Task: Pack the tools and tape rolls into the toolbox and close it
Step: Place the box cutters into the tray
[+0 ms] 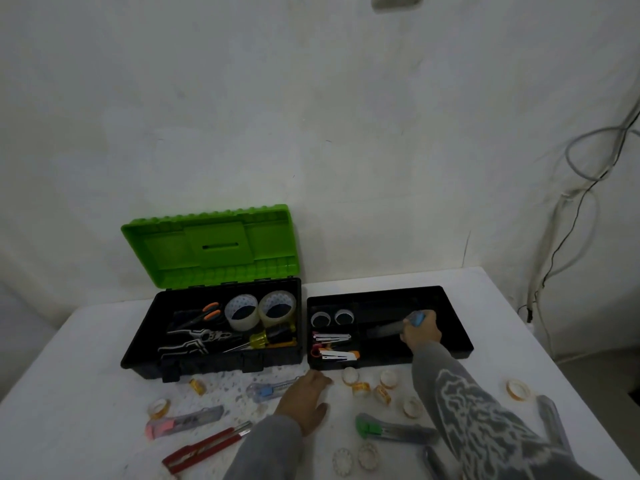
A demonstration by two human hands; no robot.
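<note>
- Gripping a grey utility knife (384,329) in the right hand (420,332), fingers curled round its blue rear end, tip pointing left.
- Holding that knife inside the large right-hand compartment of the black tray (446,317); impossible to tell whether touching the tray floor or just above it.
- Resting the left hand (304,400) palm-down on the white surface (86,393), fingers straight and relaxed, holding nothing, fingertips just beside a clear knife (268,389) with a blue slider.
- Standing just left of the tray: the toolbox (207,365), its green lid (211,244) raised fully open at the back.
- Lying inside the toolbox: two large tape rolls (241,311) side by side at the back, orange-handled scissors (207,313), pliers (197,337) and a yellow-handled screwdriver (263,338).
- Sitting in the tray's small left compartments: two little rolls (320,319) at the back, staplers (330,337) in front of them.
- Scattered loose on the surface in front of both boxes: many small tape rolls (388,378), a pink knife (183,420), a red-handled tool (207,448) and a green knife (391,429), the last just beside the right sleeve.
</note>
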